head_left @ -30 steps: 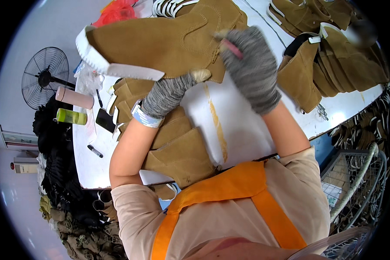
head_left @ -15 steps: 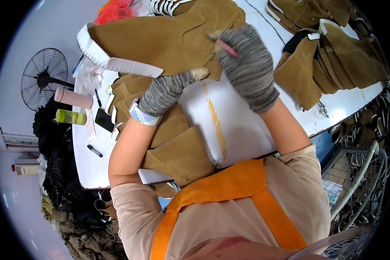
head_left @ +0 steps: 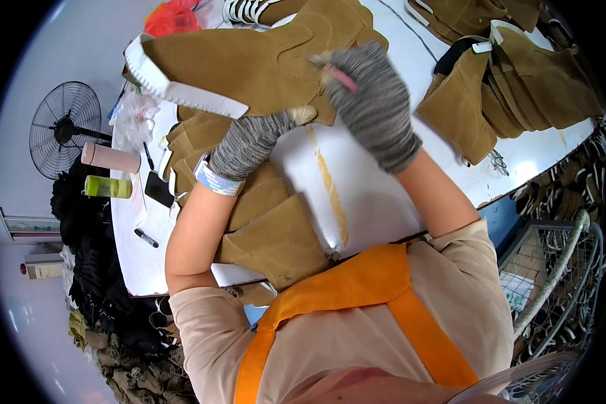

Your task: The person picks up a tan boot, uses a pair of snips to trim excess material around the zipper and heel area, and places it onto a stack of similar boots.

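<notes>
A brown suede boot upper (head_left: 232, 64) with a white lining along its left edge lies over the table, held at its lower edge by my left hand (head_left: 252, 141). That hand wears a grey knit glove with a bare thumb tip pressed on the suede; its other fingers are hidden beneath. My gloved right hand (head_left: 370, 101) is closed around a slim pink-handled tool (head_left: 342, 77). The tool's blurred tip is over the stitched seam at the upper's right part; I cannot tell whether it touches. More brown boot uppers (head_left: 273, 239) are piled under my left forearm.
The white table (head_left: 377, 195) carries stacked uppers (head_left: 525, 87) at the right and small scissors (head_left: 498, 163). On the left stand a pink bottle (head_left: 111, 157) and green bottle (head_left: 108, 187), beside a phone (head_left: 159, 190) and marker (head_left: 146, 238). A wire cart (head_left: 552, 269) stands right; a fan (head_left: 64, 130), left.
My right hand has shifted slightly left over the upper with the pink-handled tool. My left hand keeps its hold on the lower edge. The whole view has moved a little.
</notes>
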